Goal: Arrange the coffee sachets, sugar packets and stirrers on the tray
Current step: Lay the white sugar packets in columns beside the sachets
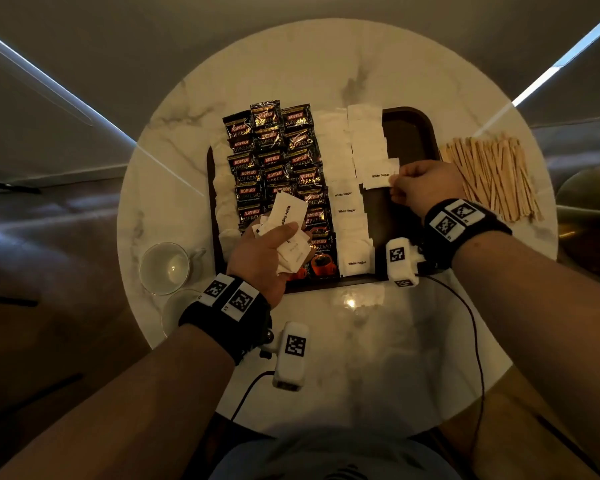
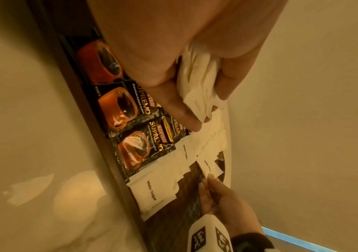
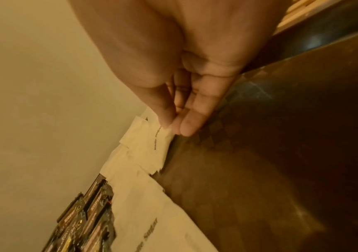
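A dark tray (image 1: 413,133) on the round marble table (image 1: 354,323) holds rows of black Kopiko coffee sachets (image 1: 274,157) and, to their right, columns of white sugar packets (image 1: 350,216). My left hand (image 1: 271,251) hovers over the sachets and grips a bunch of white sugar packets (image 2: 197,80). My right hand (image 1: 416,188) pinches the edge of one white sugar packet (image 1: 378,176) lying at the end of the right-hand column; the right wrist view shows thumb and finger on this packet (image 3: 152,145). Wooden stirrers (image 1: 492,171) lie in a heap on the table, right of the tray.
A clear glass cup (image 1: 165,268) stands on the table left of the tray's near corner. The tray's right part (image 1: 381,209) is bare dark surface. Cables (image 1: 471,341) run from the wrist cameras across the near table.
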Demonstrator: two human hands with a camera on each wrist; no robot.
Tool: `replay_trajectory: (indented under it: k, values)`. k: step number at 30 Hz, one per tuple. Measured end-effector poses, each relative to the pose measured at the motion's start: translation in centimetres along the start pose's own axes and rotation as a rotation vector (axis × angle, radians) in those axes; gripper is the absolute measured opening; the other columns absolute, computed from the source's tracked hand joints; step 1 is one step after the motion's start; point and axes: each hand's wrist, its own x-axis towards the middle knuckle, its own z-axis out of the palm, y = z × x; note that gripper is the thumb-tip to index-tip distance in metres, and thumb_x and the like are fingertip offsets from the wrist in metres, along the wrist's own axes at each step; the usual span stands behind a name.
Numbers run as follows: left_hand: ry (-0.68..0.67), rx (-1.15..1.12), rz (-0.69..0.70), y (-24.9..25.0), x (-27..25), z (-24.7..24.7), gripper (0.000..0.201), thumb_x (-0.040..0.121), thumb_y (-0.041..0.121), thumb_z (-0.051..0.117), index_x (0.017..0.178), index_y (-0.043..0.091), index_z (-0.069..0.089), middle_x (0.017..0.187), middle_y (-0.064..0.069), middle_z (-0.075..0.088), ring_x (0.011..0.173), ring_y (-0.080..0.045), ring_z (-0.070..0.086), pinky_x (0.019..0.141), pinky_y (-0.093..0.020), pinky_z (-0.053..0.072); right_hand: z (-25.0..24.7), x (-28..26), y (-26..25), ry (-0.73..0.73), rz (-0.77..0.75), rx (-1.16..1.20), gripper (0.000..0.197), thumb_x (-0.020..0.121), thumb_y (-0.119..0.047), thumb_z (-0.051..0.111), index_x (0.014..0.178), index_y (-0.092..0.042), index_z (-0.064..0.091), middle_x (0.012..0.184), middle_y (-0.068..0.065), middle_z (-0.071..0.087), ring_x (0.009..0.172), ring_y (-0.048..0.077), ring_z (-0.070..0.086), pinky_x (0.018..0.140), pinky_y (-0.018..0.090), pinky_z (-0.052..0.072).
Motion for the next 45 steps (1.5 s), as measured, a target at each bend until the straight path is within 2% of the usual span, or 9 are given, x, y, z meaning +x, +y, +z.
replay_trajectory:
  k: [7, 19, 24, 27, 30, 33, 36, 39, 45]
  values:
    - [0.041, -0.024, -0.047, -0.5, -0.3, -0.3, 0.049, 0.091, 0.005, 0.074, 0.137, 0.006, 0.057, 0.124, -0.027, 0.070, 0.102, -0.039, 0.072, 0.059, -0.039, 0.061, 1.3, 0.1, 0.6, 0.079, -0.029, -0.149, 0.011, 0.093, -0.026, 0.078, 0.100, -0.019, 0.075, 0.086, -0.002, 0.075, 0.075, 0.011, 0.074, 0.078, 0.031, 0.064]
    - [-0.011, -0.061, -0.070, -0.4, -0.2, -0.5, 0.040, 0.095, 0.001, 0.066, 0.134, 0.008, 0.059, 0.110, -0.019, 0.076, 0.086, -0.028, 0.077, 0.060, -0.040, 0.062, 2.1, 1.7, 2.0, 0.147, -0.086, -0.222, 0.020, 0.095, -0.027, 0.072, 0.114, -0.033, 0.075, 0.108, -0.004, 0.074, 0.095, 0.018, 0.073, 0.086, 0.042, 0.064]
    - [-0.026, -0.018, -0.036, -0.6, 0.0, -0.4, 0.045, 0.093, 0.000, 0.069, 0.136, 0.009, 0.058, 0.123, -0.022, 0.072, 0.093, -0.030, 0.075, 0.061, -0.040, 0.061, 1.4, 0.9, 1.5, 0.134, -0.093, -0.200, 0.020, 0.094, -0.030, 0.072, 0.114, -0.030, 0.076, 0.110, -0.004, 0.074, 0.097, 0.020, 0.072, 0.088, 0.043, 0.063]
    - [-0.067, -0.015, -0.006, -0.5, 0.0, -0.1, 0.049, 0.090, -0.001, 0.073, 0.135, 0.010, 0.058, 0.120, -0.019, 0.074, 0.090, -0.028, 0.077, 0.066, -0.041, 0.061, 0.7, -2.5, -0.2, -0.011, -0.150, -0.088, 0.017, 0.094, -0.036, 0.072, 0.108, -0.026, 0.076, 0.100, -0.004, 0.074, 0.089, 0.015, 0.072, 0.081, 0.035, 0.063]
    - [-0.091, 0.043, 0.024, -0.3, 0.0, 0.5, 0.045, 0.088, 0.002, 0.077, 0.130, 0.010, 0.062, 0.114, -0.015, 0.077, 0.091, -0.025, 0.077, 0.073, -0.045, 0.062, 0.4, -6.6, -2.0, -0.404, -0.132, 0.111, 0.022, 0.093, -0.035, 0.075, 0.105, -0.017, 0.077, 0.098, 0.003, 0.076, 0.081, 0.017, 0.068, 0.074, 0.034, 0.059]
    - [-0.133, 0.221, 0.083, -0.2, -0.2, 1.3, 0.057, 0.076, 0.024, 0.093, 0.124, 0.017, 0.065, 0.115, -0.008, 0.077, 0.106, -0.028, 0.074, 0.091, -0.056, 0.060, 0.8, -8.7, -2.7, -0.615, -0.201, -0.050, 0.019, 0.090, -0.036, 0.079, 0.103, -0.022, 0.077, 0.097, 0.004, 0.078, 0.082, 0.015, 0.072, 0.069, 0.032, 0.061]
    - [-0.185, 0.230, 0.076, -0.5, -0.6, 1.7, 0.043, 0.084, 0.014, 0.085, 0.123, 0.011, 0.066, 0.112, -0.012, 0.075, 0.109, -0.033, 0.072, 0.096, -0.057, 0.057, 1.7, -9.5, -2.3, -0.582, -0.200, 0.079, 0.010, 0.090, -0.021, 0.080, 0.098, -0.016, 0.076, 0.095, 0.009, 0.079, 0.083, 0.022, 0.075, 0.065, 0.031, 0.059]
    - [-0.191, 0.164, 0.025, -0.4, -0.5, 1.6, 0.021, 0.092, 0.015, 0.076, 0.112, 0.018, 0.072, 0.107, -0.012, 0.078, 0.098, -0.031, 0.076, 0.082, -0.051, 0.061, 1.8, -9.8, -2.2, -0.533, -0.149, 0.185, 0.006, 0.092, -0.008, 0.076, 0.096, -0.011, 0.072, 0.098, 0.018, 0.077, 0.087, 0.030, 0.077, 0.063, 0.031, 0.062]
    - [-0.132, 0.256, 0.050, -1.1, -0.5, 1.9, 0.022, 0.087, 0.018, 0.082, 0.107, 0.023, 0.073, 0.108, -0.011, 0.078, 0.102, -0.033, 0.076, 0.087, -0.060, 0.061, 1.7, -10.1, -1.3, -0.542, -0.119, 0.100, 0.018, 0.092, -0.018, 0.077, 0.109, -0.012, 0.071, 0.101, 0.010, 0.079, 0.089, 0.025, 0.079, 0.073, 0.042, 0.066]
